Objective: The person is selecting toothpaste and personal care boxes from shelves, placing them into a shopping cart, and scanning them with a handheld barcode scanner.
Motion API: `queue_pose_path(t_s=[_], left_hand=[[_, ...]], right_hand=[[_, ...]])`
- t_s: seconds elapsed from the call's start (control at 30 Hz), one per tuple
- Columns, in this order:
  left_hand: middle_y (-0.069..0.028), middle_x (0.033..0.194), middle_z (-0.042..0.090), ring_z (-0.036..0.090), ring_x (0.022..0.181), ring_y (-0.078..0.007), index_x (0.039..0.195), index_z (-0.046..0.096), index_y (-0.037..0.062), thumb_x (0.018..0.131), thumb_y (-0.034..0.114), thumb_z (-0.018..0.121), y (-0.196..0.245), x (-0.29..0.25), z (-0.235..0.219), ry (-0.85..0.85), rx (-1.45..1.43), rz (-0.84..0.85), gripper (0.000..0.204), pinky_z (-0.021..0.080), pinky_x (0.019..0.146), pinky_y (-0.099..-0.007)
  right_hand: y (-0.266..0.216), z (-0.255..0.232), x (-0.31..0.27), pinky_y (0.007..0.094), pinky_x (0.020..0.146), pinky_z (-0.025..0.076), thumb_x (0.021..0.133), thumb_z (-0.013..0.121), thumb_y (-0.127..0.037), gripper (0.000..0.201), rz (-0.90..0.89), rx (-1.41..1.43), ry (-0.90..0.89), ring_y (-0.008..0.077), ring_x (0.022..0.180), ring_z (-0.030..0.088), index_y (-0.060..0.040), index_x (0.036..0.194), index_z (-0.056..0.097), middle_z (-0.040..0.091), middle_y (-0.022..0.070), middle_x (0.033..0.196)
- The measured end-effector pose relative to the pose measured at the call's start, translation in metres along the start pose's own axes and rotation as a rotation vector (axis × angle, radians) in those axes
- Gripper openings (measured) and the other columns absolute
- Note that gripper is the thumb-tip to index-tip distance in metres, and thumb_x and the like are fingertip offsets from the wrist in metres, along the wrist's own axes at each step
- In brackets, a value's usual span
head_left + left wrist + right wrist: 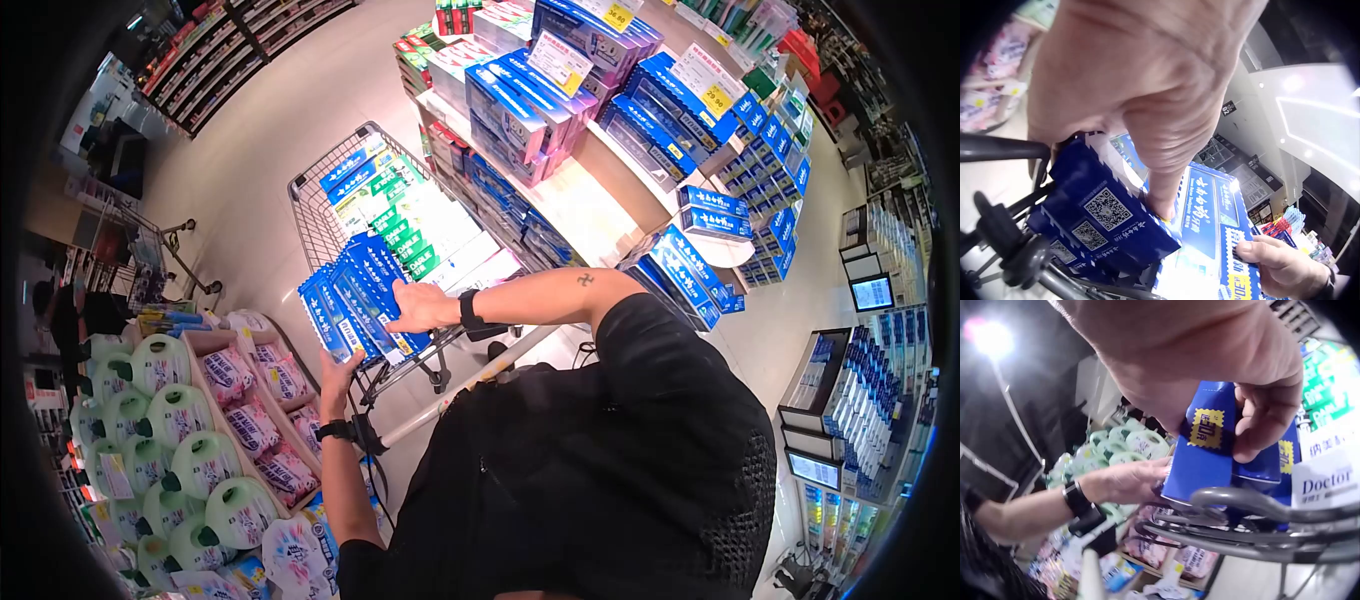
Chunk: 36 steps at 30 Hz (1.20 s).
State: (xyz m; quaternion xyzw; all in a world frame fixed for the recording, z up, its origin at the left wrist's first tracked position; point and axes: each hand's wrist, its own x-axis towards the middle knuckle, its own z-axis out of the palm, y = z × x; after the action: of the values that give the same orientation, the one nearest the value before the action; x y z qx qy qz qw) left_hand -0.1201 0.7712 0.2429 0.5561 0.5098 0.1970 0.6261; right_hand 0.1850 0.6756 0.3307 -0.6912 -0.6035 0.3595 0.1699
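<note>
Several blue toothpaste boxes [365, 285] stand packed side by side at the near left end of a wire shopping cart [303, 205]. My left hand [340, 380] grips the near left end of this group. In the left wrist view its thumb and fingers straddle a blue box with QR codes [1082, 200]. My right hand [425, 306] holds a blue toothpaste box [1200, 447] from above, fingers curled along one side; its thumb is hidden in the right wrist view. Green Darlie boxes [405, 240] and white boxes [448, 215] lie beside the blue group.
The cart's grey rim bar [1260, 509] runs close below the right hand. Detergent bottles [205, 460] and pink packs [250, 430] stand at the left. A display shelf [600, 185] with stacked boxes borders the cart's right side. Another cart [150, 240] is at far left.
</note>
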Motion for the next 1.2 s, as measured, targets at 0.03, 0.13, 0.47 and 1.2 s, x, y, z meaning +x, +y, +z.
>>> queue_pose_path(t_s=[0.03,0.13,0.47,1.2], left_hand=[[-0.014,0.138,0.065,0.066,0.125,-0.0255,0.151,0.04,0.0029,0.086,0.014,0.095,0.0,-0.001,0.003,0.006,0.005,0.006,0.086,0.051,0.112,-0.0411],[-0.0134,0.137,0.065,0.066,0.123,-0.0245,0.15,0.041,0.0031,0.088,0.015,0.094,0.001,-0.001,0.002,0.001,0.009,0.012,0.083,0.051,0.111,-0.0407],[-0.0138,0.14,0.063,0.064,0.126,-0.0255,0.154,0.038,0.0024,0.09,0.012,0.091,0.002,-0.005,-0.001,0.02,0.027,0.013,0.084,0.05,0.113,-0.0406],[-0.0139,0.138,0.066,0.066,0.122,-0.0237,0.157,0.038,0.0003,0.095,0.013,0.087,0.027,-0.021,0.004,0.051,0.068,-0.02,0.08,0.052,0.109,-0.037]], right_hand=[[0.007,0.0,-0.001,0.0505,0.091,0.06,0.088,0.085,-0.052,0.08,0.009,0.062,0.0,0.0483,0.105,0.074,0.0118,0.123,0.052,0.074,0.0336,0.109],[0.027,-0.021,-0.011,0.0462,0.092,0.059,0.093,0.083,-0.045,0.071,-0.085,0.25,0.027,0.0418,0.107,0.074,0.0107,0.125,0.052,0.073,0.0311,0.114],[0.165,-0.264,-0.191,0.0408,0.084,0.063,0.095,0.084,-0.038,0.076,0.396,0.479,0.089,0.027,0.109,0.074,0.0011,0.153,0.055,0.074,0.0144,0.129],[0.343,-0.279,-0.112,0.0494,0.09,0.065,0.08,0.091,-0.029,0.045,1.026,-0.63,-0.245,0.0347,0.107,0.081,-0.0059,0.118,0.084,0.082,0.0157,0.12]])
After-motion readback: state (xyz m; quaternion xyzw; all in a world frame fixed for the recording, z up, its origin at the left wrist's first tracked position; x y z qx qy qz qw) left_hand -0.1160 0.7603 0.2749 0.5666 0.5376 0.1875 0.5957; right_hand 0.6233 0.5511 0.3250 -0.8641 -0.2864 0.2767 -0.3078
